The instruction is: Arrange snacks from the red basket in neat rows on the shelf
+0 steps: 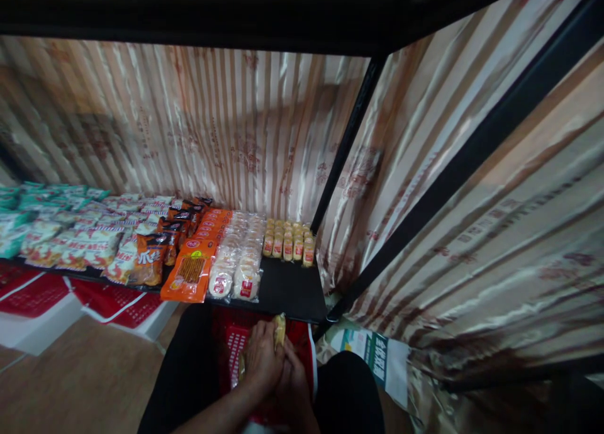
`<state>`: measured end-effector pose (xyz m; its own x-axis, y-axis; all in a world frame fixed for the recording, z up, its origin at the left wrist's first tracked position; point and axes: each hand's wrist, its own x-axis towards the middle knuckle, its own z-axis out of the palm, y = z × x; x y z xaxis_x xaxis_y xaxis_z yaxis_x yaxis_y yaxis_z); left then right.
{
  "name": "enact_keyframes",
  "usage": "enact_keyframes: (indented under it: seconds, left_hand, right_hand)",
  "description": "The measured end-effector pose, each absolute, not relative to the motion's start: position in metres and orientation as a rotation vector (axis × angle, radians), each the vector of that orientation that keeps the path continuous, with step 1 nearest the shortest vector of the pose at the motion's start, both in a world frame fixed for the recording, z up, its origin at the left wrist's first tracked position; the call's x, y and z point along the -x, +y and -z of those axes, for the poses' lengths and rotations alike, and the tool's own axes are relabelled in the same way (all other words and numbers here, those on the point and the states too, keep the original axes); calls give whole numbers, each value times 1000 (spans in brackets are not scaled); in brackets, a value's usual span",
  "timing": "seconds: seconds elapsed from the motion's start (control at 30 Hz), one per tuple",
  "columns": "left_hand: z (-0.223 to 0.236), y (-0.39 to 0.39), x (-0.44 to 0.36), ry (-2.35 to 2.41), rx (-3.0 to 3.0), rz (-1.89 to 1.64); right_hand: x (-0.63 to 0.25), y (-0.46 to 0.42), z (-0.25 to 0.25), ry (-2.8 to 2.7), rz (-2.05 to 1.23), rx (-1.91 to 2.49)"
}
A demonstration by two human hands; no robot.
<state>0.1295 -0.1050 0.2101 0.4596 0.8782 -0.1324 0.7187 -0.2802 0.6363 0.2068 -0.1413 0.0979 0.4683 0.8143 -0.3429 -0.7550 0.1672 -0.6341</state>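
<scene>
Both hands are close together in front of the shelf's front edge, above a red basket (231, 346). My left hand (263, 357) is closed, with a small yellow wrapped snack packet (280, 330) sticking up at its fingers. Another yellowish wrapped bit (242, 366) shows at its left side. My right hand (293, 372) presses against the left one, its fingers closed near the packet's lower end. The palms are hidden. Similar small yellow packets (287, 248) stand in short rows at the shelf's right end, beside rows of clear-wrapped round white crackers (246, 277).
A black shelf (295, 289) carries orange snack bags (191, 270), white snack bags (101, 248) and green bags (14, 233) toward the left. Black frame posts (352, 138) and striped plastic sheeting (236, 126) enclose it. Red-and-white boxes (117, 302) lie below. A printed bag (377, 358) is on the right.
</scene>
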Motion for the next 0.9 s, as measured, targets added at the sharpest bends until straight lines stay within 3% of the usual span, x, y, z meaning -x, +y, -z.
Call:
enact_keyframes:
  seconds: [0.37,0.9]
  left_hand:
    - [-226,-87,-140,1138,-1996,-559]
    - [-245,-37,-184,1216,-1689,-488]
  right_hand:
    - [-221,-133,-156,-169,-995,1011]
    - [-259,-70,-187,-519,-535,1547]
